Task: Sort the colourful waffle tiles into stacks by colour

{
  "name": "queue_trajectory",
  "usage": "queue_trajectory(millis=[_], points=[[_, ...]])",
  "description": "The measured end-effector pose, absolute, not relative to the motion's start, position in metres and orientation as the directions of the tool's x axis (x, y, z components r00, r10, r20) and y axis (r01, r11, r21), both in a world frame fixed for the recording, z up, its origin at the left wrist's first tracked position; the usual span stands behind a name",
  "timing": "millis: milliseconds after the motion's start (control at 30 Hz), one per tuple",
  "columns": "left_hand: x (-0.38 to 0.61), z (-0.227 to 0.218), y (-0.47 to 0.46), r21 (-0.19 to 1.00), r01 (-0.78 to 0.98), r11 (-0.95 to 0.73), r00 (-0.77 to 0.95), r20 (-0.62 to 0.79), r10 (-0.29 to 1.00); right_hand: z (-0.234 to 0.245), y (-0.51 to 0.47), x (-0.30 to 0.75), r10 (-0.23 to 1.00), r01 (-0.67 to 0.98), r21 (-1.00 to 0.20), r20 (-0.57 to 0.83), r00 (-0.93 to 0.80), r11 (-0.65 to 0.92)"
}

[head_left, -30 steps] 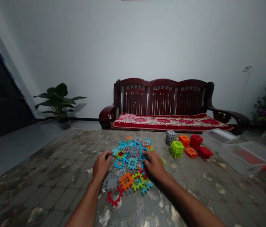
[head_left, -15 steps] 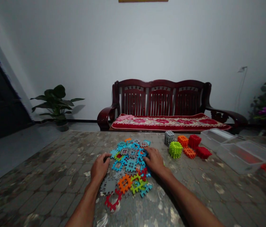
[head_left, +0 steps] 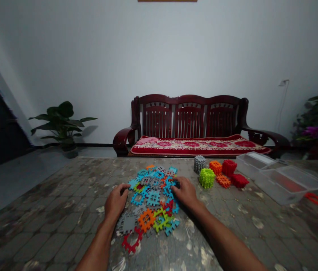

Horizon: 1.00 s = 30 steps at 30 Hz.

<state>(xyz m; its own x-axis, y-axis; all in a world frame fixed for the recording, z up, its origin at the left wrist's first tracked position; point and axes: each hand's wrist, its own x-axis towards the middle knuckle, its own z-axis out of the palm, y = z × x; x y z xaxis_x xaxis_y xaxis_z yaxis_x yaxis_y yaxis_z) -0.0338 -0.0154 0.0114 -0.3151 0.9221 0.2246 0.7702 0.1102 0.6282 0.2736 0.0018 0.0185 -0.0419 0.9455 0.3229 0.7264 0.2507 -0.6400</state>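
Left hand at nine o'clock of pile, right hand at three. Fingertips part-hidden, grips unreadable. Slightly wider apart than earlier.

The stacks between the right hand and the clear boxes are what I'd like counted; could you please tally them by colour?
Grey stack: 1
Green stack: 1
Orange stacks: 2
Red stacks: 2
Total: 6
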Motion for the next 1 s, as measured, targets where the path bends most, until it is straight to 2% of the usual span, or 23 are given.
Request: queue_trajectory(millis=[133, 233, 367, 500, 633, 767, 867, 1000], points=[[-0.034, 0.012, -0.016, 0.622, 0.777, 0.1, -0.311, 0.24, 0.92, 0.008, 0.011, 0.285, 0.956, 0.411, -0.869, 0.292, -0.026, 0.276], [-0.034, 0.011, -0.016, 0.624, 0.776, 0.09, -0.304, 0.245, 0.921, 0.006, 0.017, 0.298, 0.953, 0.284, -0.916, 0.302, 0.028, 0.282], [-0.034, 0.009, -0.016, 0.619, 0.78, 0.092, -0.309, 0.253, 0.917, 0.004, 0.015, 0.318, 0.951, 0.36, -0.909, 0.276, 0.139, 0.211], [-0.035, 0.009, -0.015, 0.614, 0.783, 0.094, -0.307, 0.25, 0.918, 0.001, 0.007, 0.334, 0.959, 0.528, -0.835, 0.256, 0.12, 0.157], [-0.035, 0.01, -0.015, 0.619, 0.78, 0.096, -0.303, 0.239, 0.922, 0.007, 0.0, 0.347, 0.983, 0.694, -0.703, 0.184, -0.031, 0.153], [-0.035, 0.011, -0.016, 0.621, 0.778, 0.091, -0.3, 0.241, 0.923, 0.018, -0.007, 0.36, 0.958, 0.77, -0.576, 0.089, -0.274, 0.274], [-0.034, 0.013, -0.016, 0.615, 0.782, 0.103, -0.304, 0.232, 0.924, 0.023, -0.009, 0.367, 0.922, 0.746, -0.568, 0.065, -0.382, 0.348], [-0.031, 0.016, -0.018, 0.603, 0.79, 0.112, -0.311, 0.237, 0.921, 0.021, -0.009, 0.365, 0.93, 0.728, -0.598, 0.087, -0.356, 0.335]])
